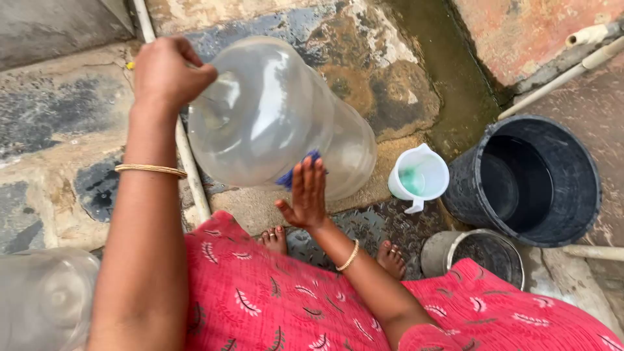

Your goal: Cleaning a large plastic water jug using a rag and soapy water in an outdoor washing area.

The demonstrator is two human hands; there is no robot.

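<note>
Ground: you squat on rough stone paving (58, 123), stained and wet; a mossy drain channel (455, 84) runs away at far right, and a thin white pipe (185, 156) lies along the stone from far left toward your knees.
Room to move: the stone at far left is open; the right side is crowded with vessels close together, and your red patterned skirt (273, 299) fills the near edge.
Large clear jug: the clear plastic water jug (279, 117) lies tilted on its side in the middle, just beyond your feet; I cannot tell whether any water is inside.
Black bucket: the black bucket (572, 169) stands at right, its inside dark, contents unclear.
Second clear container: another clear container (39, 299) shows blurred at near left.
Metal pot: a grey metal pot (442, 250) sits near right, touching the bucket's base.
White mug: a white plastic mug (419, 175) stands between jug and bucket, something green inside.
Left hand: your left hand (166, 71) is curled tight around the jug's far end.
Right hand: your right hand (305, 195) is flat, fingers straight, pressing a blue scrubber (296, 172) against the jug's wall.
</note>
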